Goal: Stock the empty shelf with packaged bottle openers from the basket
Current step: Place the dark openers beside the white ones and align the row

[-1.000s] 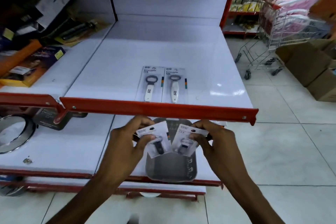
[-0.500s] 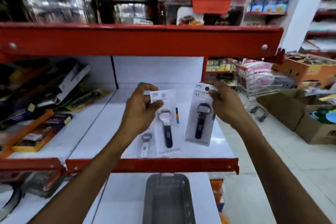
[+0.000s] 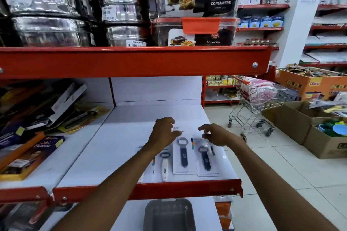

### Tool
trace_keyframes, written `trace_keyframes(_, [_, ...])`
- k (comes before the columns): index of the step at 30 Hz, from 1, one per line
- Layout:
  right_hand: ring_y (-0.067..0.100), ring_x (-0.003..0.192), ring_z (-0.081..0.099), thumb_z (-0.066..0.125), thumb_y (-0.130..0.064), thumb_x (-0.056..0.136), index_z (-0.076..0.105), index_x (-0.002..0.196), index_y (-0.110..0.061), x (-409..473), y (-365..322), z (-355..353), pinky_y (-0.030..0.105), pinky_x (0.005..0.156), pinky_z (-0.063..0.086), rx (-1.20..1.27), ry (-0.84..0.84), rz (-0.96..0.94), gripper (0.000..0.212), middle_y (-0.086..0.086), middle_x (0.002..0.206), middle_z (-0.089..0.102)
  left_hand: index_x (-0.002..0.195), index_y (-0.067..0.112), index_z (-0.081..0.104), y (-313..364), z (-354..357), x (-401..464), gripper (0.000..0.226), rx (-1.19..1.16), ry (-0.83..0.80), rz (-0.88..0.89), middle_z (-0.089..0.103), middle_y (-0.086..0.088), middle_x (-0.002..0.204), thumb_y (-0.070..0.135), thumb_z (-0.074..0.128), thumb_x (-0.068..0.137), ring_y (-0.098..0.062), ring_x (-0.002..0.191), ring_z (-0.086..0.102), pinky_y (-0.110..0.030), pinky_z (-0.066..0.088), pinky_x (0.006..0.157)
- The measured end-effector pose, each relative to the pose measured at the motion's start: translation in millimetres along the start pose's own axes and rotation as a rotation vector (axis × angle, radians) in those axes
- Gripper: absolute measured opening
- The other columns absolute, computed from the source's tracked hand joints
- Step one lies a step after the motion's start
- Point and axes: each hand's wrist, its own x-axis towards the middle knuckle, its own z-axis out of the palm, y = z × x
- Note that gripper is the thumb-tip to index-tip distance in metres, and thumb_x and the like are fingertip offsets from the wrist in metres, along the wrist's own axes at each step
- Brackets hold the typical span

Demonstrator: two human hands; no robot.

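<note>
Lying flat near the shelf (image 3: 120,142) lip, two dark openers (image 3: 183,155) overlap white ones; beyond, both hands, left (image 3: 163,133) and right (image 3: 217,136), hover spread, empty. Slick cards could slide askew if brushed.

shelf (image 3: 120,142): smooth white, slight sheen | bottle openers (image 3: 182,155): shiny metal heads, glossy plastic packs

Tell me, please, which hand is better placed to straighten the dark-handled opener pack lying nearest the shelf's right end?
The right hand. It hovers open directly over the top of that right-hand dark opener pack, while the left hand sits at the top of the neighbouring dark pack, so it would have to cross over.
</note>
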Motion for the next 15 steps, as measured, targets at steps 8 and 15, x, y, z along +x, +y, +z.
trace_keyframes(8, [0.022, 0.119, 0.054, 0.064, -0.033, 0.087, 0.054, 0.13, -0.018, -44.1, -14.0, 2.1, 0.023, 0.089, 0.039, -0.057, -0.067, -0.115, 0.047, 0.003, 0.137, 0.056, 0.139, 0.031, 0.05, 12.8, -25.9, -5.2, 0.08, 0.318, -0.51, 0.227, 0.046, 0.006, 0.153, 0.06, 0.078, 0.07, -0.014, 0.142, 0.036, -0.035, 0.03, 0.117])
trace_keyframes(15, [0.032, 0.125, 0.048, 0.057, -0.033, 0.091, 0.05, 0.13, -0.006, -55.1, -17.2, 12.4, 0.039, 0.104, 0.041, -0.079, -0.106, -0.057, 0.047, 0.015, 0.137, 0.054, 0.146, 0.035, 0.041, -0.4, -11.5, -7.5, 0.088, 0.355, -0.659, 0.131, 0.033, 0.006, 0.16, 0.06, 0.078, 0.07, -0.016, 0.148, 0.028, -0.038, 0.023, 0.121])
